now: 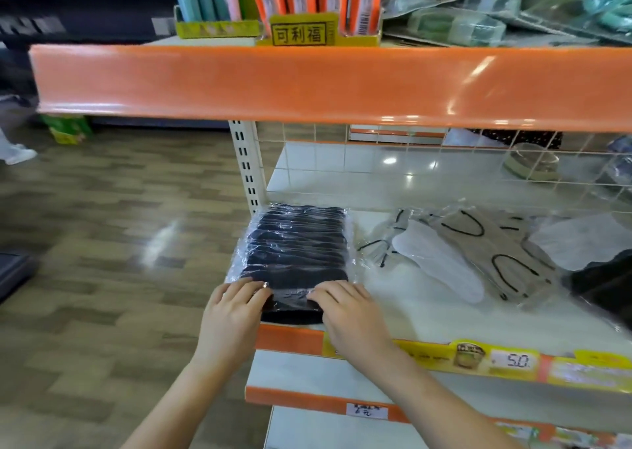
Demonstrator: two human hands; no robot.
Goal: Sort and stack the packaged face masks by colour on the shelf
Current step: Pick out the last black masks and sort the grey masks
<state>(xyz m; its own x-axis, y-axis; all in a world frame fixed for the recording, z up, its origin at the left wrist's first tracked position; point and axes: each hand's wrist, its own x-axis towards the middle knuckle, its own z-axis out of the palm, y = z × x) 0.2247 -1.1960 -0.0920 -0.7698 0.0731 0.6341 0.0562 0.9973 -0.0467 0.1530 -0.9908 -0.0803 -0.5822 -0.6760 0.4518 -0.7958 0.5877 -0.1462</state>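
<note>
A stack of black packaged face masks (297, 246) in clear wrap lies at the left end of the white shelf (403, 298). My left hand (232, 311) and my right hand (349, 315) both rest on the stack's near edge, fingers fairly straight on the plastic. To the right lie white masks (441, 260), grey masks with black ear loops (496, 250), another white mask (581, 243) and a black pack (605, 284) at the right edge.
An orange shelf lip (307, 82) overhangs above, carrying orange and teal packets in a yellow display box (297, 34) and green bagged items (458, 27). A wire grid (410, 161) backs the shelf. Price labels (513, 361) line the front edge. Wood-pattern floor (102, 243) lies left.
</note>
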